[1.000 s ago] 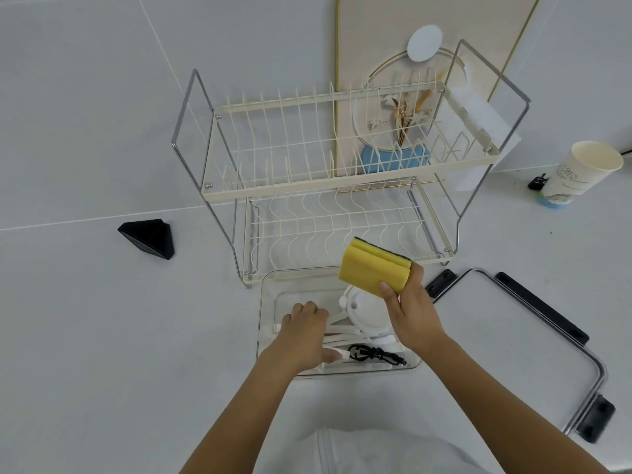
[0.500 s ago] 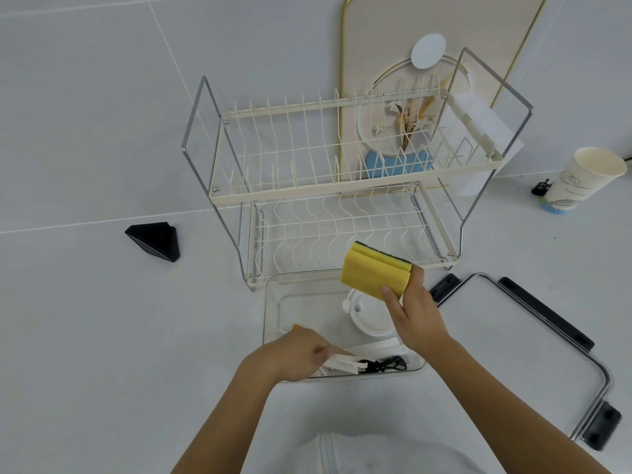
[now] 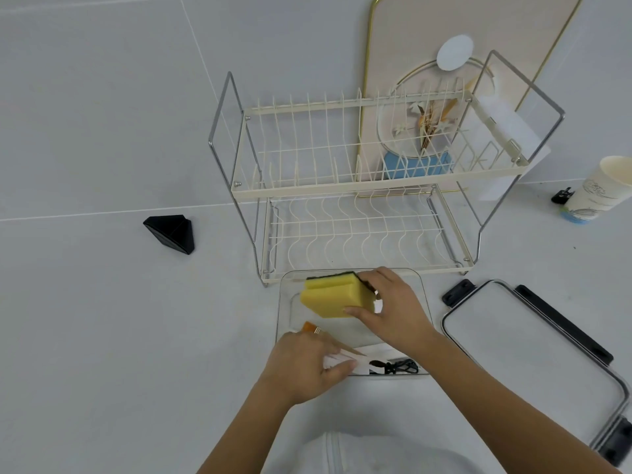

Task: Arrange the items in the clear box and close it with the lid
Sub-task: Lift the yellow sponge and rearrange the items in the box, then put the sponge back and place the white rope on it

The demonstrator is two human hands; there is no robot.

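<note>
The clear box [image 3: 285,313] sat under both hands, its far rim just short of the dish rack [image 3: 359,186]. The right hand [image 3: 393,309] gripped a yellow sponge [image 3: 333,297] by its end, holding it over the far half of the box. The left hand [image 3: 307,366] pinched flat white pieces [image 3: 342,360] at the near wall, beside a black cord [image 3: 393,366] and an orange-tipped item [image 3: 309,327]. Several items were already inside; the sponge looked not yet settled, and the closing was still to do, since the lid [image 3: 530,364] lay flat to the right of the right hand. The paper cup [image 3: 602,189] far right bore print too blurred to read.
</note>
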